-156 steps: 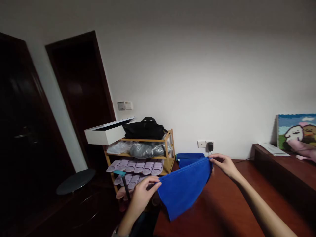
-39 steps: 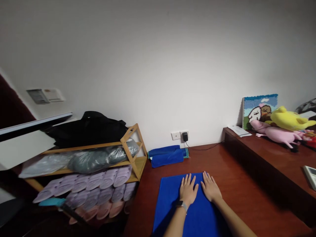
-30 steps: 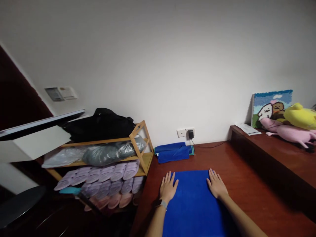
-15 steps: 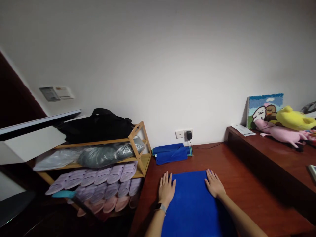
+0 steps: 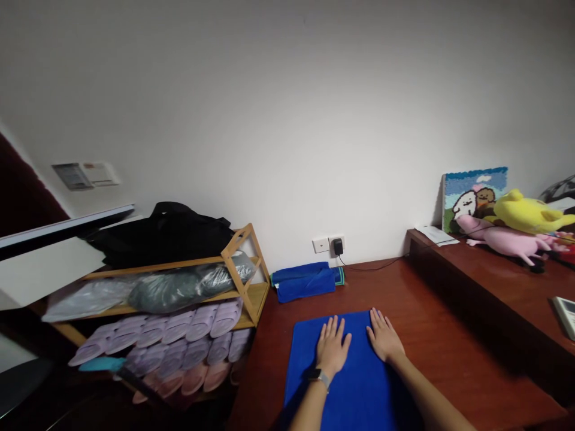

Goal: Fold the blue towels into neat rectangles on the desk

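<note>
Head view: left hand (image 5: pixel 331 352) open on blue towel (image 5: pixel 362 389), right hand (image 5: pixel 386 342) open at its far-right corner; towel could be skewed toward left edge of desk (image 5: pixel 449 341) by uneven palm drag.

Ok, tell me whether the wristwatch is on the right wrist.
No, the wristwatch is strapped round the left wrist, and the right wrist is bare.

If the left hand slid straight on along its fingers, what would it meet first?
Beyond the flat cloth, the left hand would probably meet the folded cloths near their right end; depth is hard to judge.
</note>
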### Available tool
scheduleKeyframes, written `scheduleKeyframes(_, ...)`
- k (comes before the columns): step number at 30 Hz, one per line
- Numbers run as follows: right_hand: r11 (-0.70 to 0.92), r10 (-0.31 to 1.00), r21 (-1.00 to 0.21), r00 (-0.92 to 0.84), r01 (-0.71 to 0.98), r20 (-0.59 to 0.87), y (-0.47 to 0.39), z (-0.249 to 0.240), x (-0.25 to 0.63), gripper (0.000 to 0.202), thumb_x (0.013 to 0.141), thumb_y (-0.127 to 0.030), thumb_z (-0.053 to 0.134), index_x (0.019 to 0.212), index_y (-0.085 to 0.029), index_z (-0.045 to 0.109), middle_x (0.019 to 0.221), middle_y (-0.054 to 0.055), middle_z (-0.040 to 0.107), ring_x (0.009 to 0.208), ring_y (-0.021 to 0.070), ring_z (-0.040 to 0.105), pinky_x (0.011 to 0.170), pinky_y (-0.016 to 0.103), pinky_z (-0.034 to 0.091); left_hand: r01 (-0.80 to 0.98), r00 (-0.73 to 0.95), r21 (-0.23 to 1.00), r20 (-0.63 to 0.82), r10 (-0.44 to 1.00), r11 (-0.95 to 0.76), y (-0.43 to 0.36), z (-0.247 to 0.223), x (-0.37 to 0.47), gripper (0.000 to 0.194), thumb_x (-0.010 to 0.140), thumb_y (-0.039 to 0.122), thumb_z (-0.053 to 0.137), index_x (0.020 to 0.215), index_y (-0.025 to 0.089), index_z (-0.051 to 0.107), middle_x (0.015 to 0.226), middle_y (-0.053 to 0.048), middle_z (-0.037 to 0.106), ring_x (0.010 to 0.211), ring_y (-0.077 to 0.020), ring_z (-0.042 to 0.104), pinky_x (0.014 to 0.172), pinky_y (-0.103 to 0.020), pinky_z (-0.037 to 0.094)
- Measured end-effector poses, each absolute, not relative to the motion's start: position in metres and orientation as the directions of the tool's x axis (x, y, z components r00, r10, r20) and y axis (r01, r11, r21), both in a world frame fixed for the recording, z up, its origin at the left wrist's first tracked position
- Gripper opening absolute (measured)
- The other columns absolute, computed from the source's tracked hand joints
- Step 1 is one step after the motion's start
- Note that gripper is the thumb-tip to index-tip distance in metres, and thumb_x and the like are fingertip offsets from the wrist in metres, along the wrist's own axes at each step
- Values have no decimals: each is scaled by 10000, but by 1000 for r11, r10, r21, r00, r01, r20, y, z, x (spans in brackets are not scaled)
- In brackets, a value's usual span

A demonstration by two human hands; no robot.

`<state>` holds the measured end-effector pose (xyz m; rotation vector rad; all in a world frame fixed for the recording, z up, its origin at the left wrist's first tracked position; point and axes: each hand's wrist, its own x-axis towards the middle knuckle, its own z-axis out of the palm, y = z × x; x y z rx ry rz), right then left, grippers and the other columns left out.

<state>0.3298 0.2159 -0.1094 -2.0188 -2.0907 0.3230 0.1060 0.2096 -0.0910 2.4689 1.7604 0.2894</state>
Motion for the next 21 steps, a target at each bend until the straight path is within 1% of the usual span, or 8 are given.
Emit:
scheduleKeyframes(4,22,999,-293,-29,956,-17,214,-107,330,751,1046,-482,157,1661,-51,183,1746,97,185,1623,228,134,1323,410,103,985,129,107,40,991,-133,211,-82,35,724,1071,604,202,1654,191,316,1734,-99,255,1610,-276,218,1316,-502,202)
scheduleKeyframes(6,20,999,-287,-28,958,-24,213,-107,330,751,1045,-476,156,1659,-44,178,1747,97,182,1624,227,125,1324,411,100,993,78,89,29,997,-81,211,-81,9,722,1071,591,215,1659,181,300,1737,-99,244,1611,-273,213,1315,-488,206)
scheduleKeyframes(9,18,999,-277,-26,961,-25,214,-108,330,745,1042,-470,171,1661,-54,184,1745,101,194,1623,224,131,1322,414,107,993,62,94,53,997,-66,211,-88,-8,710,1070,573,219,1665,191,288,1739,-83,245,1610,-267,221,1308,-478,233)
scheduleKeyframes(13,18,999,-267,-29,964,-36,216,-109,330,740,1040,-467,193,1663,-67,199,1743,104,201,1621,227,140,1319,417,124,993,64,97,111,992,-75,212,-97,-9,707,1066,558,216,1654,180,323,1732,-92,282,1603,-274,251,1304,-482,243)
scheduleKeyframes(17,1,998,-260,-19,966,-64,215,-112,331,746,1040,-475,184,1663,-65,200,1748,108,166,1619,234,147,1318,430,131,989,75,117,121,990,-89,212,-99,-7,710,1069,555,199,1654,172,322,1732,-88,286,1604,-271,248,1308,-477,236)
scheduleKeyframes(21,6,999,-259,-19,966,-46,210,-114,331,749,1043,-472,151,1663,-52,186,1748,108,166,1619,224,152,1320,418,120,989,73,119,116,991,-86,211,-96,-7,708,1072,544,205,1654,157,316,1734,-95,272,1609,-267,227,1314,-466,220)
